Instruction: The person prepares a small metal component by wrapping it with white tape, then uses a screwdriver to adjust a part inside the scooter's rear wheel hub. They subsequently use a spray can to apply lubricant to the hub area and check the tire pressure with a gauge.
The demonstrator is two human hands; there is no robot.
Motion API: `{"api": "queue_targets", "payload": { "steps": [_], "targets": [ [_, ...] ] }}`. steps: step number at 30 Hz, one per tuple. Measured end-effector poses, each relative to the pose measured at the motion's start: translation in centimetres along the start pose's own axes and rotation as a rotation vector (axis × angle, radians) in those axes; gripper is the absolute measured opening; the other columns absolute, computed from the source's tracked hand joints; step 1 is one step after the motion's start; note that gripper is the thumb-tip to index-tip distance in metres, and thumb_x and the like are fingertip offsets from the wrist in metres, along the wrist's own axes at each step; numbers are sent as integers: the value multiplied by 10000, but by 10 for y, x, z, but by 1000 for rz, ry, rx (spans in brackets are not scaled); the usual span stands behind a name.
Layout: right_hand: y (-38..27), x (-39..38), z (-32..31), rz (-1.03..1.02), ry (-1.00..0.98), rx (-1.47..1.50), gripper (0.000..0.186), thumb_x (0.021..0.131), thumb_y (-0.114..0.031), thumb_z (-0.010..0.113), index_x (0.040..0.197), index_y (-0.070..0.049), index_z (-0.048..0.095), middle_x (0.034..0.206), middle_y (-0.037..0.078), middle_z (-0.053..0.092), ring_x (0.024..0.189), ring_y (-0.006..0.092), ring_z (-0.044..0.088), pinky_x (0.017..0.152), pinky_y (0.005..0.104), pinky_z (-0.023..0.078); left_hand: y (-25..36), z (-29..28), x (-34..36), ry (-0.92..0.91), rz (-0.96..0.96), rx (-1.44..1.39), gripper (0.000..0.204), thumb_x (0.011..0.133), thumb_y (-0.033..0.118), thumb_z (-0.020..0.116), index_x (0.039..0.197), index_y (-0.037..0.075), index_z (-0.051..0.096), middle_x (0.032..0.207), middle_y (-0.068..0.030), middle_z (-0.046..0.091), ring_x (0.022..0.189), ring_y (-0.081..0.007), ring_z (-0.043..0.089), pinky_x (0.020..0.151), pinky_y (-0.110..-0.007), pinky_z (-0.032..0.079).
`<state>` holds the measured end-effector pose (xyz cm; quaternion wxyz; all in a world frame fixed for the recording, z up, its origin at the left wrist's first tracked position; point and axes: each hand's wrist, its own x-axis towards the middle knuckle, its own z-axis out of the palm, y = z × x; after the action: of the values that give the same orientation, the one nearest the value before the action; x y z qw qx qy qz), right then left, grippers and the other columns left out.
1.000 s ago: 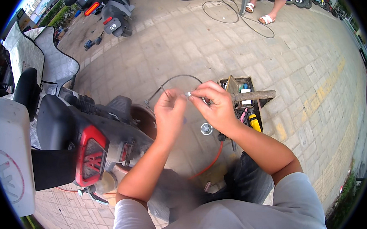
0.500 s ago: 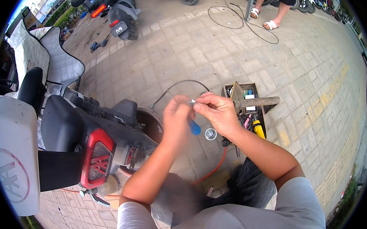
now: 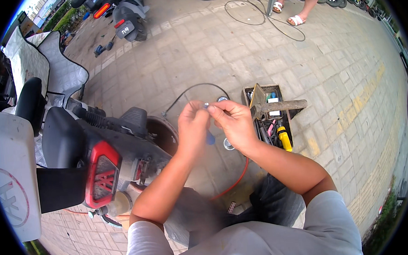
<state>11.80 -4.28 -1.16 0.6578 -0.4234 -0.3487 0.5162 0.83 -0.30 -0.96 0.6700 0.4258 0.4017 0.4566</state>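
Note:
My two hands meet in front of me, fingertips close together. Closed fingers of my left hand [image 3: 192,130] hold a blue-handled tool [image 3: 210,138], its handle hanging below the palm and its working end hidden. My right hand [image 3: 234,126] pinches a small pale piece [image 3: 206,105], too small to name, at the left fingertips. Just below the right hand, a round silvery metal part [image 3: 228,144] sits on the paving, partly covered by that hand. Behind the hands curves a thin black cable [image 3: 201,84].
To the right stands an open toolbox [image 3: 286,118] with a hammer [image 3: 281,106] lying across it and a yellow tool [image 3: 285,138] inside. A scooter [image 3: 102,174] fills the left, beside a brown bucket [image 3: 165,129]. An orange hose [image 3: 234,183] crosses near my legs. Someone's sandaled feet [image 3: 295,20] are far off.
Both hands have shifted slightly left in the picture, as has the whole scene. The fingertips stay together, and the right hand now covers part of the round metal part.

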Motion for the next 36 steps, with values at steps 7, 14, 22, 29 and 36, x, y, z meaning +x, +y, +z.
{"api": "queue_targets", "payload": {
  "steps": [7,14,22,29,36],
  "targets": [
    [5,14,-17,89,4,-39,181,887,-152,663,932,22,675,753,24,638,624,57,516,581,214,443,2,0,2,35,25,32,67,860,101,575,888,47,546,700,-17,524,600,-90,461,574,-235,382],
    [9,20,-12,88,-27,-48,170,859,-154,699,932,0,688,783,24,652,640,69,526,583,216,428,14,-9,4,15,126,-39,127,842,93,665,924,41,582,755,-17,559,623,-90,471,587,-236,396],
    [4,26,-29,-573,103,-584,263,814,-233,720,893,-2,619,892,97,564,792,218,540,715,326,453,13,-7,18,132,281,-67,105,897,119,609,875,67,521,660,14,473,570,-63,420,541,-207,372],
    [25,-4,-21,-333,-319,-477,361,789,-176,734,1039,7,548,925,110,619,819,241,614,738,347,502,8,1,0,113,201,-70,121,917,164,584,906,89,490,648,29,441,563,-61,397,531,-211,353],
    [26,6,-12,-212,-361,-445,427,757,-89,700,1121,10,501,917,100,615,836,209,617,736,348,498,1,-6,7,28,153,-113,129,926,193,573,902,91,498,658,26,453,596,-73,434,557,-217,371]
  ]
}}
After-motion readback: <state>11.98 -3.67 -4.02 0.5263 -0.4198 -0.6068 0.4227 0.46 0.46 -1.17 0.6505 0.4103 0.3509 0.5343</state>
